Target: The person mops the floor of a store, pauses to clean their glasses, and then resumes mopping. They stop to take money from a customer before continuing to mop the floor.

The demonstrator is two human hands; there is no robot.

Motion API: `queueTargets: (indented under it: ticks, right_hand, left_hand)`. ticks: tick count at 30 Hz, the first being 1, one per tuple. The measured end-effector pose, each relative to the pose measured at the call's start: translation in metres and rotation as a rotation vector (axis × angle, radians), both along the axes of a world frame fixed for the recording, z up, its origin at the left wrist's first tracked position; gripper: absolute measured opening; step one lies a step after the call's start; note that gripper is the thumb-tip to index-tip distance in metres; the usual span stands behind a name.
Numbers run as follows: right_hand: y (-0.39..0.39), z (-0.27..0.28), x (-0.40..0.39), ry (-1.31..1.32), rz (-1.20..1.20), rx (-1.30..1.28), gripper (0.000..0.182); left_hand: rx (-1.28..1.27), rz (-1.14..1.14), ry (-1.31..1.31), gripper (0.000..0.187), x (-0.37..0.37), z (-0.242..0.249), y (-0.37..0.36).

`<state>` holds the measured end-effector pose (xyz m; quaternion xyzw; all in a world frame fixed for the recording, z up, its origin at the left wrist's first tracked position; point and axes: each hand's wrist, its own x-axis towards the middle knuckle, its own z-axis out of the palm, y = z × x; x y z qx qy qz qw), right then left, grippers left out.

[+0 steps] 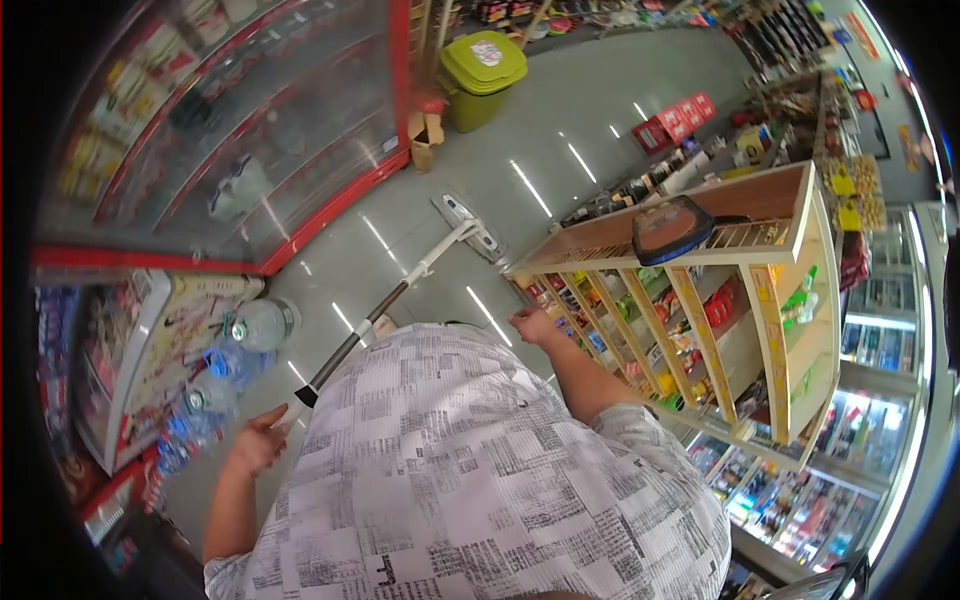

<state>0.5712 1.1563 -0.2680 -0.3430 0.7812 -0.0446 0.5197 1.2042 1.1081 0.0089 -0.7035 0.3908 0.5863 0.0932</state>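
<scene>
A flat mop (465,228) with a white head rests on the grey floor. Its white and dark handle (362,328) slants back toward my body. My left hand (262,440) is at the near end of the handle, with the fingers bent around it; the grip is slightly blurred. My right hand (537,326) hangs in front of my patterned shirt with its fingers curled in, and nothing shows in it. It is nearest to a wooden shelf unit (580,240) stocked with colourful packets.
A red-framed glass-door fridge (330,215) stands at the left. Large water bottles (262,325) line the floor below it. Farther off are a green lidded bin (482,75) and a cardboard box (424,140). A dark blue-edged object (672,230) sits on the shelf unit's top.
</scene>
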Motion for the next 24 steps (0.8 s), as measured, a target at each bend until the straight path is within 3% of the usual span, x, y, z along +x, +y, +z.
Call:
queueTargets:
  ticks: [3, 9, 13, 14, 21, 24]
  right_hand:
    - [0.011, -0.016, 0.014, 0.06, -0.026, -0.193, 0.049]
    - [0.036, -0.003, 0.01, 0.124, -0.098, -0.083, 0.049]
    - [0.032, 0.013, -0.011, 0.013, -0.312, 0.027, 0.052]
    - [0.026, 0.023, -0.015, -0.025, -0.354, 0.048, 0.053]
    - [-0.034, 0.052, -0.063, 0.015, -0.241, -0.042, 0.055]
    - [-0.082, 0.111, -0.068, -0.215, -0.55, -0.128, 0.057]
  left_hand:
    - [-0.024, -0.052, 0.042, 0.051, -0.003, -0.03, -0.038]
    - [-0.03, -0.159, 0.092, 0.052, -0.062, -0.058, -0.125]
    - [0.017, -0.183, 0.119, 0.051, -0.134, -0.06, -0.193]
    - [0.04, -0.124, 0.167, 0.05, -0.143, -0.084, -0.21]
    - [0.088, -0.22, 0.177, 0.046, -0.325, -0.026, -0.336]
    - [0.084, -0.282, 0.227, 0.048, -0.384, -0.03, -0.383]
